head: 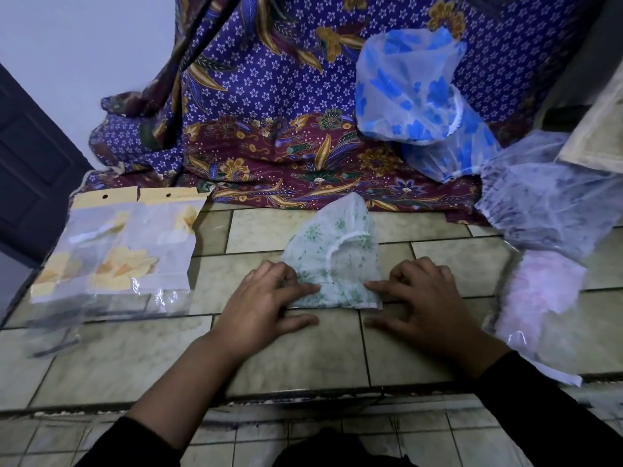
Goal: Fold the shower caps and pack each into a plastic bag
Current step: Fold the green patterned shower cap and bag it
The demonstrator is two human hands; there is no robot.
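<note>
Both hands press flat on the green cap: the left hand has its fingertips on the cap's corner at 8 o'clock, the right hand on the corner at 4 o'clock, each grip spread and pinning rather than closed around anything. The cap lies at the middle of the tiled worktop, partly folded, its near edge turned into a flat band and its elastic rim arching at 12 o'clock. It looks thin, limp and slick, very light, likely to spring open or slide on the tile when released, so I would hold it at the folded corners and crease it under the fingertips, not lift it by the frilled rim. At 9 o'clock lie packed bags showing yellow caps. At 1 o'clock a blue cap rests on the batik cloth, at 3 o'clock a grey cap, and just below it a pink cap.
</note>
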